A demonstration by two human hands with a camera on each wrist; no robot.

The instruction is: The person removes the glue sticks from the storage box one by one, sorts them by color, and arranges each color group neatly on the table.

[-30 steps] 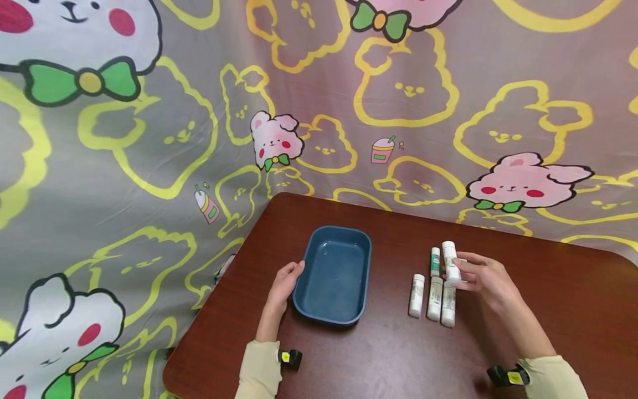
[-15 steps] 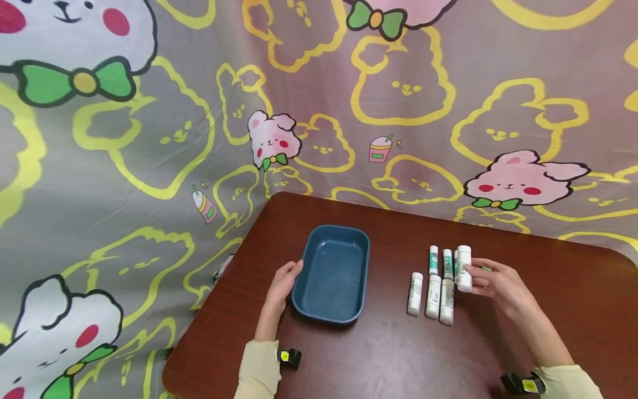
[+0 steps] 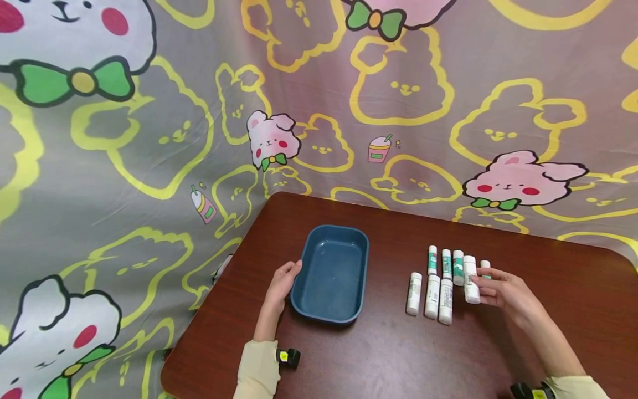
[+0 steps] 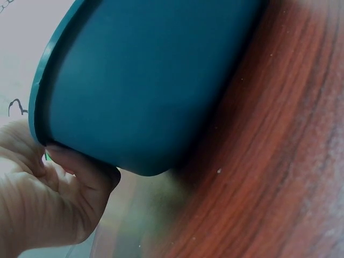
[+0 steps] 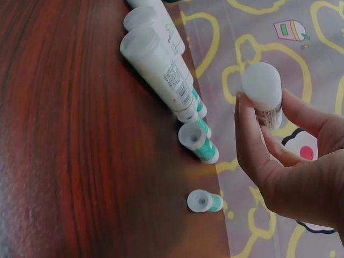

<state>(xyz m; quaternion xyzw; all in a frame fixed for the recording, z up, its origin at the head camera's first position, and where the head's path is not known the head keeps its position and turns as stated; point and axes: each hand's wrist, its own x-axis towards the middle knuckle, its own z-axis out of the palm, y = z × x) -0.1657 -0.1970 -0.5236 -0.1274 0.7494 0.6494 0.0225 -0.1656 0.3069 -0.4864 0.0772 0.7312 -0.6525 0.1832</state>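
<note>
My right hand pinches a white glue stick between thumb and fingers. In the right wrist view that glue stick is held with one end toward the camera, raised above the table. Several green-labelled glue sticks lie in a back row, the leftmost glue stick apart from the rightmost glue stick, which is partly behind my fingers. In front lie three larger white glue sticks, one of them a glue stick set off to the left. My left hand grips the left side of a blue plastic bin.
The brown wooden table has rounded corners. A patterned curtain hangs along its back and left sides. Inside the bin only its bare floor shows.
My right hand has carried the white glue stick right and toward me, past the back row, uncovering the green-labelled glue sticks. My left hand stays on the bin.
</note>
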